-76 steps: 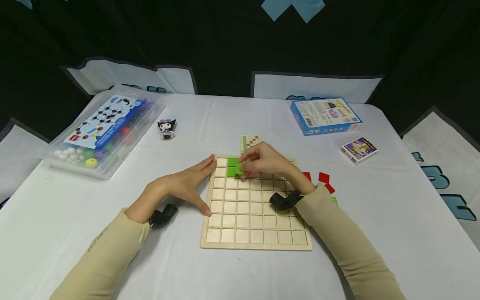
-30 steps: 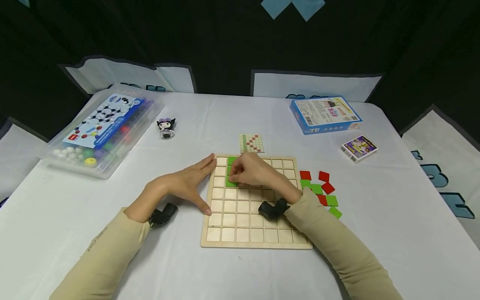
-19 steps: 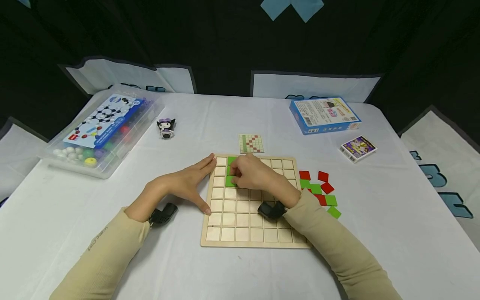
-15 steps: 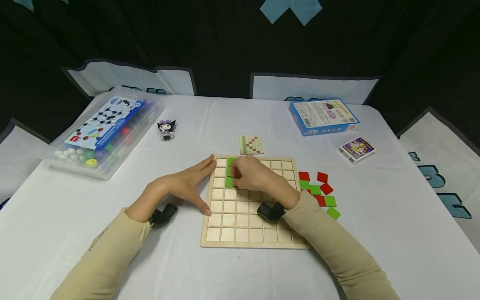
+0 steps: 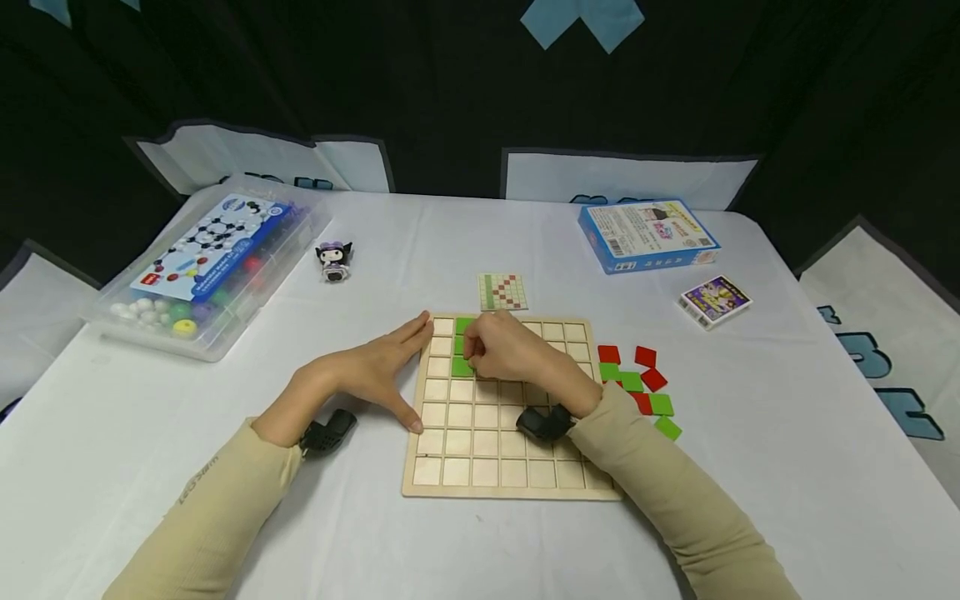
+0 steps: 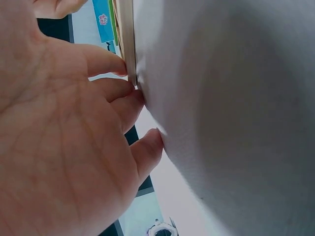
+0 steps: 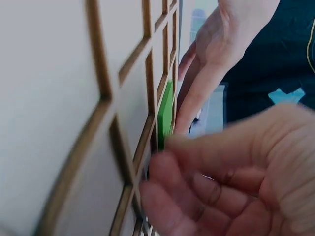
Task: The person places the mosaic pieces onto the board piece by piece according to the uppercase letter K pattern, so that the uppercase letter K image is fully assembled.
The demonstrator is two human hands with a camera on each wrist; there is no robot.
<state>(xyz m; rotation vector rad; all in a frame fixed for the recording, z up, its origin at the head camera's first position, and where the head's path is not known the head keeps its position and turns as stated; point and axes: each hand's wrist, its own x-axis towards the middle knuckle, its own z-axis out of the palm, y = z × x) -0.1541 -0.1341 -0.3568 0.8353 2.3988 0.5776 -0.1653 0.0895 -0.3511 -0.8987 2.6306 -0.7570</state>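
A wooden grid board (image 5: 483, 472) lies on the white cloth. Three green square tiles stand in a column near its left side, the lowest one (image 5: 461, 367) in the third row. My right hand (image 5: 510, 346) pinches at this tile's right edge with curled fingers. In the right wrist view the green tile (image 7: 166, 110) sits slightly proud of its cell, with thumb tip and fingertips at its end. My left hand (image 5: 375, 371) spreads along the board's left edge, thumb low and fingers at the top corner; in the left wrist view its fingertips (image 6: 132, 101) touch the cloth beside the board.
Several loose red and green tiles (image 5: 632, 381) lie right of the board. A small pattern card (image 5: 503, 292) is behind it. Farther out are a clear plastic case (image 5: 210, 250), a small figurine (image 5: 333, 261), a blue box (image 5: 648, 235) and a small card box (image 5: 716, 301).
My right hand has moved down and left from the second row to the third, where a green tile now lies. Over the last second it barely shifts. My left hand stays put.
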